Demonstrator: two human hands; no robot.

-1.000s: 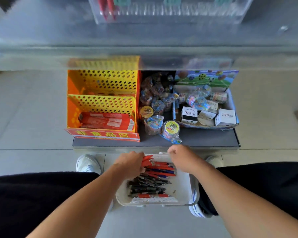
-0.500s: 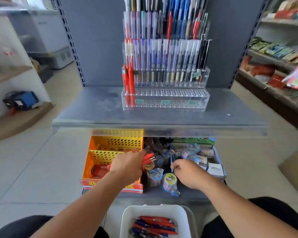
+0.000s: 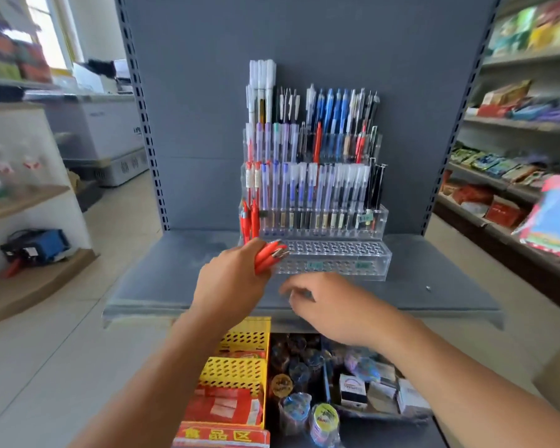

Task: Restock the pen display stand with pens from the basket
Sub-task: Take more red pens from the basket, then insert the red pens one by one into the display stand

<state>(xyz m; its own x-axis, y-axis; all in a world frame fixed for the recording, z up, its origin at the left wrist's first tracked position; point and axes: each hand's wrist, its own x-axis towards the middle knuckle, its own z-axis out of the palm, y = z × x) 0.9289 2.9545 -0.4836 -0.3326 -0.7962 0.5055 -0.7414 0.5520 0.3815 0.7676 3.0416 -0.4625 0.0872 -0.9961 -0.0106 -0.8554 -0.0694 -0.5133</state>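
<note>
Clear acrylic pen display stand [image 3: 337,263], stepped in tiers, at the back middle of the matte grey metal shelf [image 3: 162,273]. Upper tiers packed with slim upright pens; front tier a grid of round holes, a few standing red pens [image 3: 250,221] at its left end. Left hand [image 3: 232,279] up just before that front tier, gripping a bundle of glossy red pens [image 3: 267,255], metal tips angled right. Right hand [image 3: 330,305] palm down near the shelf's front edge, fingers loosely bent, blurred.
</note>
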